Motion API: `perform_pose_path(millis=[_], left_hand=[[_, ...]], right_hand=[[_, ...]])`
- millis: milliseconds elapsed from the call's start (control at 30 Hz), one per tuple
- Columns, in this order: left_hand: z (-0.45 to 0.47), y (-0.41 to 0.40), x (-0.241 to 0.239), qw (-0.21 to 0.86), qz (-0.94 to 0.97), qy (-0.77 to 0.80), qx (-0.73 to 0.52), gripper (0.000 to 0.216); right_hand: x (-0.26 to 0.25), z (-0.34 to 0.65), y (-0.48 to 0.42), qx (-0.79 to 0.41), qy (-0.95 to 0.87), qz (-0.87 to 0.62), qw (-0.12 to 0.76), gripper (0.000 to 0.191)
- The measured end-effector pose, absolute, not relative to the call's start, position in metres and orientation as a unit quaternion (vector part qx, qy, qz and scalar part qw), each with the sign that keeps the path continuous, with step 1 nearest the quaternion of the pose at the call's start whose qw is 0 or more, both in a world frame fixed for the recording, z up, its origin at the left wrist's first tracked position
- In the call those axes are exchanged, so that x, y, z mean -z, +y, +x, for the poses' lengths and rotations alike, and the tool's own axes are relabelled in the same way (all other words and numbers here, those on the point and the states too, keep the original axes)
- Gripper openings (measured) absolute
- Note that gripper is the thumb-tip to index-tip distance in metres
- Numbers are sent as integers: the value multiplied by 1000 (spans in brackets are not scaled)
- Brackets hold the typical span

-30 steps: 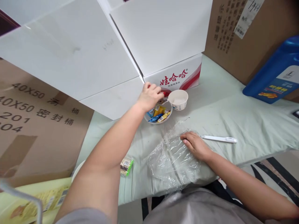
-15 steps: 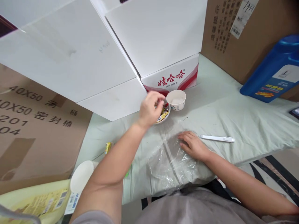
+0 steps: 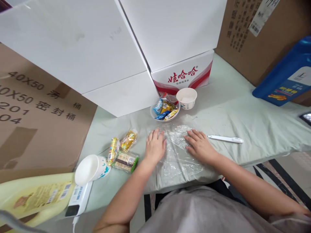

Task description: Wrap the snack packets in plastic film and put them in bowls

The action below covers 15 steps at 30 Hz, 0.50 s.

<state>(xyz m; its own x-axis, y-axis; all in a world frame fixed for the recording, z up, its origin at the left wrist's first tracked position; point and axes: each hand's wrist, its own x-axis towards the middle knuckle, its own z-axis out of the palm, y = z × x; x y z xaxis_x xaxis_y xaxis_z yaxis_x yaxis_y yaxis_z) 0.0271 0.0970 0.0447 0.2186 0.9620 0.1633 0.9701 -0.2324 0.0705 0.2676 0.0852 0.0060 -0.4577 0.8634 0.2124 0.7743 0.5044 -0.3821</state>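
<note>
A sheet of clear plastic film (image 3: pixel 178 152) lies crumpled on the pale green cloth (image 3: pixel 243 119) in front of me. My left hand (image 3: pixel 155 146) rests flat on its left edge with fingers stretched out. On the film's right part my right hand (image 3: pixel 199 146) presses down, fingers spread. Both hands hold nothing. Just beyond them stands a clear bowl (image 3: pixel 165 110) of wrapped sweets, with a white paper cup (image 3: pixel 186 98) beside it on the right.
Three wrapped snacks (image 3: pixel 122 150) lie left of my left hand, next to a tipped white cup (image 3: pixel 91 168). A white pen-like tool (image 3: pixel 225 139) lies to the right. White cartons (image 3: pixel 126 48) and brown boxes (image 3: pixel 36 110) crowd the back; a blue jug (image 3: pixel 286 77) stands far right.
My left hand has left the sweet bowl and come down flat onto the plastic film. My right hand stayed on the film. The view shifted, showing the snacks and tipped cup.
</note>
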Motion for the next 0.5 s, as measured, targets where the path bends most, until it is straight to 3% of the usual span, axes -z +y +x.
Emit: perform_pose_path(millis=[100, 200, 267, 433, 500], left_hand=[[32, 49, -46, -47, -833, -524, 173, 21], [32, 3, -37, -128, -886, -423, 139, 26], [24, -17, -26, -130, -901, -399, 110, 36], [-7, -37, -13, -166, -880, -407, 180, 17], [-13, -39, -19, -211, -855, -418, 221, 17]], right_hand=[[-24, 281, 79, -139, -828, -479, 257, 35], [-36, 300, 69, -188, -831, -445, 276, 32], [-35, 316, 61, -229, -854, -399, 244, 36], [-16, 354, 38, -271, -898, -316, 141, 75], [-13, 363, 29, -263, -898, -326, 134, 68]])
